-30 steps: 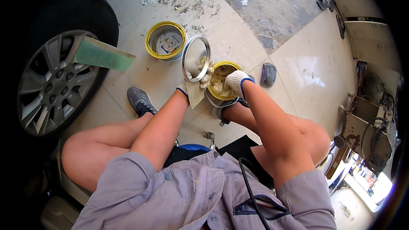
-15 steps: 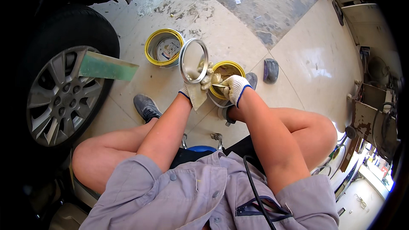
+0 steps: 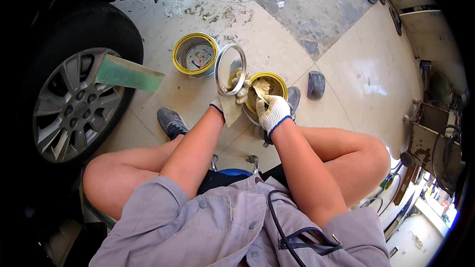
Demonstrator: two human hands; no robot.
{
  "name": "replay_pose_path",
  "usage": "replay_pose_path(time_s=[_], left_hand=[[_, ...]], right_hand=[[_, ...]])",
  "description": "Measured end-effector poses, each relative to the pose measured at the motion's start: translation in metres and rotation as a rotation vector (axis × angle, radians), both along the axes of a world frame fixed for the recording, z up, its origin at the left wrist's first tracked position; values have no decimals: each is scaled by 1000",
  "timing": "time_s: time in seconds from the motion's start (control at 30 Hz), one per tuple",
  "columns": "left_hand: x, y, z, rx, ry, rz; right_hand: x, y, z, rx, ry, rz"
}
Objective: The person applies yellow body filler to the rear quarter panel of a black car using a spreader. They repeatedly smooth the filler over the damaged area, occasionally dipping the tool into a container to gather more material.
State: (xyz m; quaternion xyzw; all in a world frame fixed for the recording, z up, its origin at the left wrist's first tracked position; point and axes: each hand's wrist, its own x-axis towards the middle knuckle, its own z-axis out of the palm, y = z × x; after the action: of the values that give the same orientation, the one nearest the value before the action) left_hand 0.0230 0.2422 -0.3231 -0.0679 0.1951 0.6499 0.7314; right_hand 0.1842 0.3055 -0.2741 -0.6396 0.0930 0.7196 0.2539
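Note:
White knit gloves with blue cuffs cover both hands. My left hand (image 3: pixel 242 90) is closed on a round metal lid (image 3: pixel 216 75), which stands tilted on edge. Below that hand hangs a beige, pointed flat piece, apparently a spreader (image 3: pixel 230 112), seemingly in the same grip. My right hand (image 3: pixel 272 111) is closed around a putty knife, whose handle is mostly hidden by the fingers. A lump of cream-coloured putty (image 3: pixel 261 88) shows at its end, over the mouth of a yellow-rimmed can (image 3: pixel 280 82). More putty coats the can's inside.
A second yellow-rimmed can (image 3: pixel 175 59) stands left of the lid. A car wheel (image 3: pixel 79 109) is at the left, with a translucent green sheet (image 3: pixel 129 75) sticking out before it. A dark shoe (image 3: pixel 315 85) lies on the tiled floor. Metal cabinets (image 3: pixel 420 27) line the right side.
My right hand has drawn back toward me and turned, and the putty lump at the knife's end now shows above the can. My left hand still holds the lid. The view has shifted slightly.

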Motion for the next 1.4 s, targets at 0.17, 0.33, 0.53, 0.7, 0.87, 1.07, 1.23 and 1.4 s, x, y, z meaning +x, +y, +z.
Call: replay_pose_path(time_s=[0.17, 0.33, 0.53, 0.7, 0.87, 1.07, 1.23, 1.4], left_hand=[[-4, 5, -14, 69, 45, -33], [-3, 4, -19, 30, 93, -61], [-3, 2, -27, 34, 139, -52], [-2, 3, -38, 82, -39, -49], [-2, 4, -32, -35, 52, -49], [-2, 6, 0, -124, 133, -48], [1, 0, -15, -99, 126, -34], [1, 0, -10, -91, 143, -14]], right_hand=[[35, -7, 16, 666, -488, 1082], [39, 5, 30, 730, -801, 1345], [14, 31, 106, 908, -1068, 1867], [2, 45, 105, 1052, -1136, 2112], [-12, 52, 92, 1039, -1105, 2389], [-17, 52, 80, 1189, -1106, 2483], [-8, 43, 92, 1201, -1063, 2585], [3, 53, 95, 1157, -1099, 2465]])
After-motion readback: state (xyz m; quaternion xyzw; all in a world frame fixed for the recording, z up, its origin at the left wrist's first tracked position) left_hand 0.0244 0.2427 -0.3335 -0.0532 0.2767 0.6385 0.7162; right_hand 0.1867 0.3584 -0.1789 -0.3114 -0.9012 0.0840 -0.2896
